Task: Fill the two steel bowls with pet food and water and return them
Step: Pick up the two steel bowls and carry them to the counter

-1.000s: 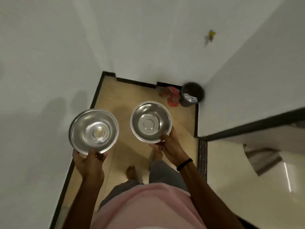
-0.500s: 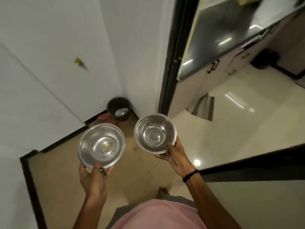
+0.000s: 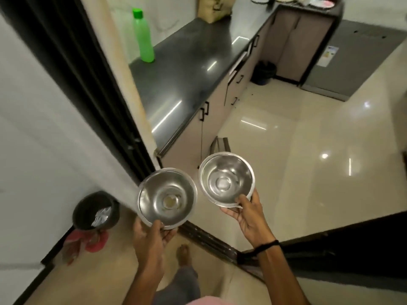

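I hold two steel bowls in front of me at waist height. My left hand grips the near rim of the left steel bowl, which has a small yellowish residue at its bottom. My right hand grips the near rim of the right steel bowl, which looks empty and sits a little higher and farther away. The bowls are side by side, close but apart.
A dark kitchen counter with a green bottle runs ahead on the left, beyond a black door frame. A black bin and red slippers lie at lower left. A dark sliding-door track crosses the glossy floor. A second bin and a grey fridge stand at the far end.
The view has swung right from the corner toward the kitchen doorway; the counter and green bottle have come into sight. Both hands still carry the bowls, held the same way.
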